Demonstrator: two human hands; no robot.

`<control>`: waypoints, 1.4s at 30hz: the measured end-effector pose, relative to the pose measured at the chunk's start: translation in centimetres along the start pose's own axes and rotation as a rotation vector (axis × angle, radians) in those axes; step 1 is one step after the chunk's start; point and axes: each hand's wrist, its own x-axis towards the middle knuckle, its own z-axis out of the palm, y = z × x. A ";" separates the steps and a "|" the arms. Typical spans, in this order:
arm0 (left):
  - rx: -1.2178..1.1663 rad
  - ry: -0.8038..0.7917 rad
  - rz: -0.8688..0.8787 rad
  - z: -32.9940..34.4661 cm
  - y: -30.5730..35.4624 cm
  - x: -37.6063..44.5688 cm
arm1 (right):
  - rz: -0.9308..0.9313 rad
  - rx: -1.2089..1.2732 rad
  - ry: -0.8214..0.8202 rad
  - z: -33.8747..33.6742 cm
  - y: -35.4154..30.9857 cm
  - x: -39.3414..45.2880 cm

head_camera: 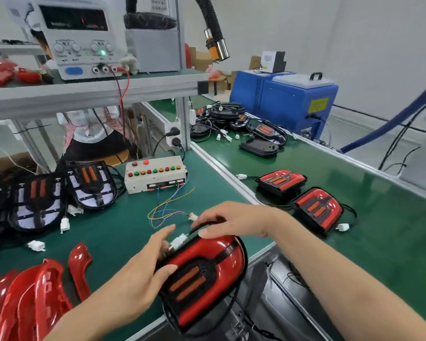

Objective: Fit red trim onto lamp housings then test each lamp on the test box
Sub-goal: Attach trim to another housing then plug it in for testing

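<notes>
A lamp (207, 279) with red trim fitted lies at the near edge of the green bench. My left hand (145, 267) grips its left side, thumb on the lens, fingers by its white connector (180, 241). My right hand (234, 221) rests over the lamp's top edge and pinches the black cable behind the connector. The test box (155, 177), white with coloured buttons, stands beyond; its coloured wires end in a white plug (193, 216) near my right fingers. Loose red trim pieces (35, 299) lie at the near left. Untrimmed housings (59, 193) sit at the left.
Two trimmed lamps (300, 193) lie on the green conveyor at right, with more black housings (234, 121) further back by a blue machine (285, 102). A power supply (81, 38) stands on the shelf above. A person sits behind the bench frame.
</notes>
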 end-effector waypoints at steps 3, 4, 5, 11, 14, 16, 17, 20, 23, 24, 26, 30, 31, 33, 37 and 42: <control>0.034 -0.018 0.017 0.4 0.7 1.3 | -0.054 -0.237 0.020 0.1 -0.6 0.8; 0.042 -0.005 0.038 0.3 0.9 1.6 | -0.068 -0.281 0.029 -0.1 -0.8 1.2; 0.042 0.007 0.054 0.1 1.0 1.9 | -0.072 -0.292 0.032 -0.3 -1.2 1.5; -0.112 0.111 0.044 -1.5 0.9 2.2 | -0.096 -0.027 0.119 -2.2 -2.2 3.1; -0.243 0.243 0.001 -2.2 1.0 1.9 | -0.126 0.592 0.238 -3.2 -0.4 2.5; -0.334 0.310 -0.022 -2.5 1.1 1.9 | -0.158 0.902 0.268 -2.6 1.8 1.9; -0.369 0.335 -0.030 -2.6 1.1 2.0 | -0.145 0.961 0.300 -1.6 2.9 1.7; -0.429 0.394 -0.070 -2.2 1.1 2.7 | -0.021 1.080 0.435 2.7 5.8 1.4; -0.484 0.437 -0.106 -1.1 1.4 3.8 | 0.009 1.210 0.518 6.5 6.6 0.6; -0.507 0.458 -0.119 -0.5 1.5 4.3 | 0.010 1.222 0.549 7.6 6.3 0.3; -0.562 0.481 -0.166 0.8 1.9 5.1 | -0.002 1.266 0.636 9.5 5.4 0.0; -0.590 0.410 -0.223 4.4 3.9 5.7 | -0.102 1.179 0.858 11.7 3.2 -0.7; -0.595 0.396 -0.229 5.2 4.6 5.8 | -0.067 1.125 0.940 11.8 2.9 -1.0; -0.585 0.390 -0.230 6.3 5.7 6.1 | -0.007 1.108 1.070 11.6 3.1 -1.9; -0.489 0.258 -0.185 7.3 8.3 7.5 | -0.012 1.218 1.193 10.6 4.4 -5.6; -0.489 0.006 -0.114 10.6 13.8 12.1 | 0.029 1.332 1.494 8.0 7.0 -11.7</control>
